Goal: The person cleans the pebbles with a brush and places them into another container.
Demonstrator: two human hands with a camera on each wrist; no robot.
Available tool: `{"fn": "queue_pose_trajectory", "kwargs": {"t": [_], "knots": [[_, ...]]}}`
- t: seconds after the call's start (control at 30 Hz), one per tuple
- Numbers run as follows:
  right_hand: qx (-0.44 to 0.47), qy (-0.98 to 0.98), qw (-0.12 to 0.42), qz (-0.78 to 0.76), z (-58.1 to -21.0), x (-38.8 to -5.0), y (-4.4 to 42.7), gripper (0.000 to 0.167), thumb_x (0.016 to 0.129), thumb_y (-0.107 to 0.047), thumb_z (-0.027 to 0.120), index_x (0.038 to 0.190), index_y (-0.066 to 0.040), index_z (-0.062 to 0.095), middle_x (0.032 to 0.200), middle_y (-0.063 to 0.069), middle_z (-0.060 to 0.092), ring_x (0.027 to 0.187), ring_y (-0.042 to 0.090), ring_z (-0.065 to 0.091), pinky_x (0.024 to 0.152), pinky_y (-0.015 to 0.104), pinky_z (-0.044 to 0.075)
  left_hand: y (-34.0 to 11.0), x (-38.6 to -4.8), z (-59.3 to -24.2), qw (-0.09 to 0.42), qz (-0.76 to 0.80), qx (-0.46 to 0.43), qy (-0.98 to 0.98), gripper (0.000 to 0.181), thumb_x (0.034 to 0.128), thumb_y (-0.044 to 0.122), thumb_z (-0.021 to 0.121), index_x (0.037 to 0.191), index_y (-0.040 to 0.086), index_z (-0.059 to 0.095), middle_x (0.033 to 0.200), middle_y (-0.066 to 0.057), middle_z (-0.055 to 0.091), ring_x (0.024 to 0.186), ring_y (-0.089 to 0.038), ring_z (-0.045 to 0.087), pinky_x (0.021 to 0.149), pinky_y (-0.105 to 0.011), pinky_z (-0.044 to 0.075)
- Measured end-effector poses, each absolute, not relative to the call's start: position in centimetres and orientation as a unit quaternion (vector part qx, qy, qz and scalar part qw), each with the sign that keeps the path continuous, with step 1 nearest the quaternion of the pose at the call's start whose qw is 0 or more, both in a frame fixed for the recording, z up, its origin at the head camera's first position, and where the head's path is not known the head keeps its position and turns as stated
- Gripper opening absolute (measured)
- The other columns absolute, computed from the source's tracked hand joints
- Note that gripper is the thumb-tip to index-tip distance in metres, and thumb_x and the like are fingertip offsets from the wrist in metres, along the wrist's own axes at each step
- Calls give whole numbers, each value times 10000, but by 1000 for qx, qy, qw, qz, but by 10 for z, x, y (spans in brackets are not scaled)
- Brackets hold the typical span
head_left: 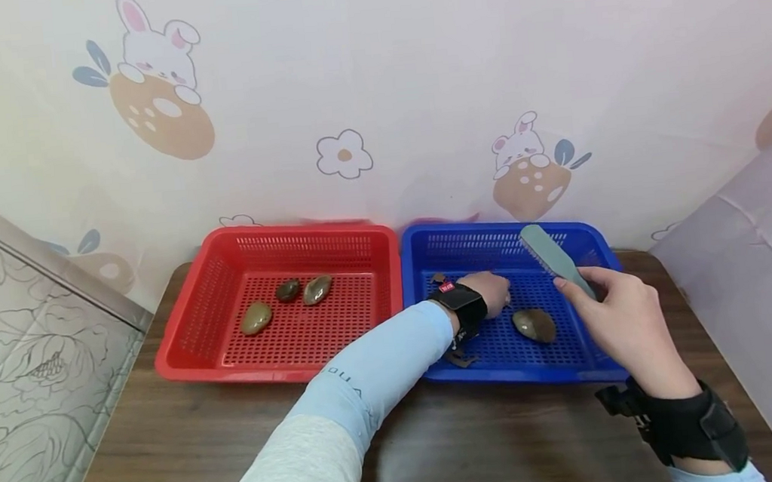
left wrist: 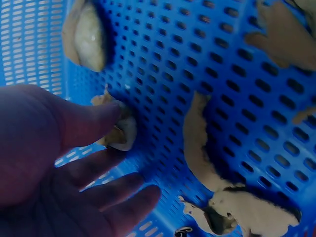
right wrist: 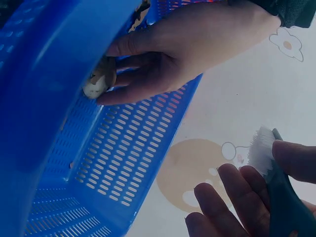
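My left hand [head_left: 488, 293] reaches down into the blue basket [head_left: 512, 376]. In the left wrist view its thumb and index finger pinch a small stone [left wrist: 128, 132] that has tan flakes on it, while the other fingers lie extended. To the right of that hand in the head view, a larger brown-coated stone [head_left: 534, 325] rests in the same basket. My right hand [head_left: 622, 321] grips a grey-green brush [head_left: 550, 254] by its handle above the basket's right side; white bristles show in the right wrist view, clear of the stones.
A red basket [head_left: 195, 371] stands at the left against the blue one, with several smooth stones inside. Torn tan pieces [left wrist: 195, 138] lie on the blue basket's floor. Behind both baskets is a wall covering printed with rabbits [head_left: 345, 155].
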State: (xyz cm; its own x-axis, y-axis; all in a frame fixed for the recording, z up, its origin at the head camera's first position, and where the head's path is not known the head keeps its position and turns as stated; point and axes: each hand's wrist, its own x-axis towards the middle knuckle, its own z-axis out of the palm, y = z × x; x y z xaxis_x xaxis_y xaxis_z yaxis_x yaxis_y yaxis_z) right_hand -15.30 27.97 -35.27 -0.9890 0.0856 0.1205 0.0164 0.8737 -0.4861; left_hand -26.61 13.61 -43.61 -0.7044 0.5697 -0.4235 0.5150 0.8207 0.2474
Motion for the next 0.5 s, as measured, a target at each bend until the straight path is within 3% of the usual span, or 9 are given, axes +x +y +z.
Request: {"fn": "queue_pose_trajectory", "kwargs": {"t": [0.17, 0.3, 0.37, 0.5], "knots": [[-26, -966, 67, 250, -353, -153, 280, 587, 913, -520, 496, 1195, -14, 591, 812, 147, 597, 501, 156, 449, 366, 264, 290, 134, -260, -431, 187, 84, 304, 930, 157, 980, 253, 469, 1085, 235, 585, 948, 79, 629, 828, -62, 584, 644, -226, 411], [-29, -967, 67, 246, -353, -152, 280, 587, 913, -518, 499, 1195, -12, 592, 828, 152, 606, 520, 166, 460, 373, 260, 299, 133, -253, -424, 158, 79, 311, 934, 142, 981, 179, 461, 947, 208, 596, 777, 47, 609, 676, -86, 551, 560, -242, 376], [-30, -967, 67, 245, -353, -152, 280, 589, 912, -518, 499, 1194, -10, 592, 838, 155, 610, 539, 173, 470, 378, 257, 306, 135, -252, -424, 149, 71, 311, 936, 174, 982, 152, 444, 942, 206, 605, 799, 27, 618, 677, -103, 549, 560, -256, 375], [-32, -967, 65, 245, -353, -152, 281, 592, 910, -526, 497, 1187, -12, 594, 843, 155, 614, 567, 188, 487, 387, 254, 318, 143, -254, -434, 143, 68, 316, 935, 207, 965, 121, 465, 1030, 210, 640, 1029, 6, 662, 820, -118, 602, 635, -253, 426]]}}
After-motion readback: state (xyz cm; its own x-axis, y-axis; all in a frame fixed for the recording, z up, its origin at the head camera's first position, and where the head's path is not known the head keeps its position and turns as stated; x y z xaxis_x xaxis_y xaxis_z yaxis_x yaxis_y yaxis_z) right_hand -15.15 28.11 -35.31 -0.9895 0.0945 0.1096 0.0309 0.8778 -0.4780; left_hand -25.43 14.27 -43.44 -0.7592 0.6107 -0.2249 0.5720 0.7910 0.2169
